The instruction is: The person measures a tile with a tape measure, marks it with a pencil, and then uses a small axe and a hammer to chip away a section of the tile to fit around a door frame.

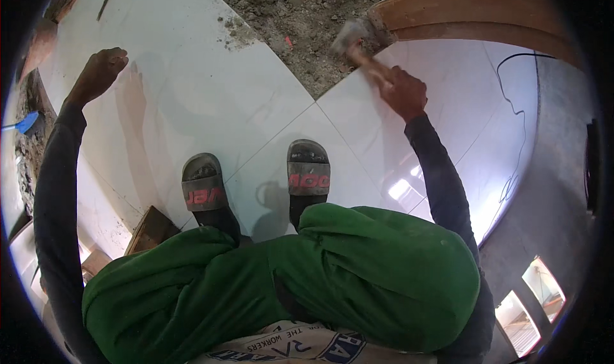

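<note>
My right hand (404, 94) is wrapped round the wooden handle of a mallet (369, 64). The mallet's greyish head is smeared by motion and hangs over the corner where white floor tile meets bare earth. Whether it touches anything there, I cannot tell. At the left my left hand (101, 76) is held above a large white tile (185, 63), with its fingers curled in and nothing seen in them. Its shadow or reflection falls on the glossy tile beside it. Thin joints between the tiles cross in front of my feet.
Rough grey soil (300, 38) with small red scraps lies at the far middle. A curved-looking wooden board (467, 12) stands at the far right. A thin black cable (515, 108) runs along the right tiles. A wooden block (152, 228) sits beside my left sandal (203, 178).
</note>
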